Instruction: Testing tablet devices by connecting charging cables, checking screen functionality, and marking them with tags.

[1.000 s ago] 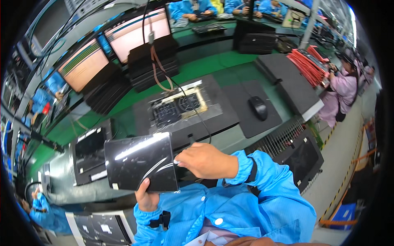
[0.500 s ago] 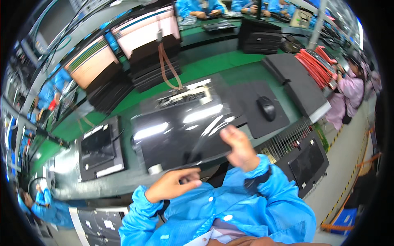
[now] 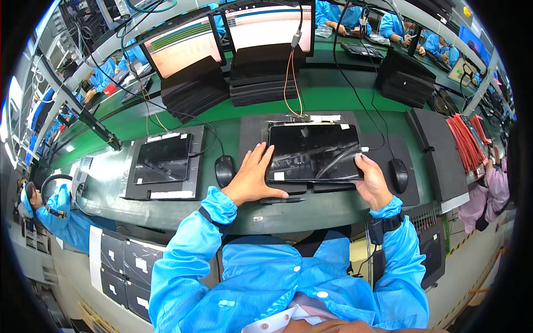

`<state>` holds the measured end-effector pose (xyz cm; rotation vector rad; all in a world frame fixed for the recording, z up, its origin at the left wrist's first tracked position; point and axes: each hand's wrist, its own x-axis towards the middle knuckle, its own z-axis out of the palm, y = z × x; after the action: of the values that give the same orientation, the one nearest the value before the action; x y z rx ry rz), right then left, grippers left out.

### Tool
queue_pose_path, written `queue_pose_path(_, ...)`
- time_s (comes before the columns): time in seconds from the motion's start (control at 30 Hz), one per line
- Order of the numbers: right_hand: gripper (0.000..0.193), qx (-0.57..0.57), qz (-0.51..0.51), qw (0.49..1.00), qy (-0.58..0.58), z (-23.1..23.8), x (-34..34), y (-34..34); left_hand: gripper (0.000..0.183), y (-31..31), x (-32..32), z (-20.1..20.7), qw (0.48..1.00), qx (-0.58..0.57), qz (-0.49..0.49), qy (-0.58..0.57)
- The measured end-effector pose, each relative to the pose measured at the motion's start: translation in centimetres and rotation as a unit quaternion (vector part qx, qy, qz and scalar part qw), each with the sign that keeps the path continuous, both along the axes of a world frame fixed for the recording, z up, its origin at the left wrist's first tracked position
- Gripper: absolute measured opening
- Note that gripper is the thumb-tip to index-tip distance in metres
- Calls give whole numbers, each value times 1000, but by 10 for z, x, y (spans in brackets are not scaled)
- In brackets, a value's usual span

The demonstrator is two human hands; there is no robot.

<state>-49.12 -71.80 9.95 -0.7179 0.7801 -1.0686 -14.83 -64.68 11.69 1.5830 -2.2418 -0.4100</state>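
A black tablet-like panel (image 3: 311,152) with small white stickers lies in front of me on a dark grey pad. My left hand (image 3: 254,176) is flat with its fingers spread, fingertips at the panel's left edge. On the opposite side, my right hand (image 3: 373,180) grips the lower right corner, thumb on top and fingers partly hidden. A cable with a white plug (image 3: 365,149) meets the panel's right edge. Below the panel lies a black pen (image 3: 283,200), close to my left thumb. A black mouse (image 3: 224,171) sits left of my left hand, another mouse (image 3: 399,175) right of my right.
A second black panel (image 3: 162,159) rests on a dark fixture at left. Behind stand stacked black trays (image 3: 264,77) and two monitors (image 3: 266,28). Dark foam boards (image 3: 436,150) and red sleeves (image 3: 465,144) are at right. Cables hang overhead. Co-workers sit across the bench.
Both hands came from the bench's near edge onto the panel's sides. The panel now shows at a different angle, and the whole view has turned and shifted.
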Motion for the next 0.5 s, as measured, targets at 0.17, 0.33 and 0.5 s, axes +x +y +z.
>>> queue_pose_path(0.17,23,5,40,999,15,3,3,-22,127,-14,-1,0,998,-3,23,-59)
queue_pose_path(0.33,38,-212,33,890,401,27,-6,-28,114,-26,4,1,998,-6,17,-57)
queue_pose_path(0.5,59,-393,53,689,607,36,-18,-5,96,-30,5,0,998,-53,17,-25)
